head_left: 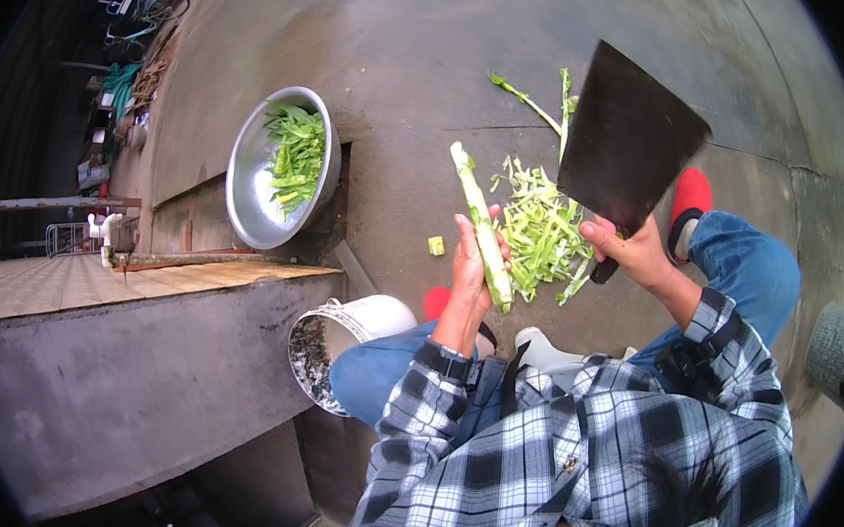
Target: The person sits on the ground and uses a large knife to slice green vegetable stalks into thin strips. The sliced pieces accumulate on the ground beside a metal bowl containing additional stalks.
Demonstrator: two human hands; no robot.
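While a stalk point(483, 231) lies clasped between left fingers point(465, 240), right fingers point(611, 243), partly hidden, seemingly gripping a cleaver point(634, 137)

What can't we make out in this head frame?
Head view:
Left hand: parts of some fingers hidden behind the pale green stalk.
Cleaver: much of its handle covered by the right hand.
White bucket: part of its mouth blocked by the left knee.
Clutter at far left: many items too small and dark to identify.
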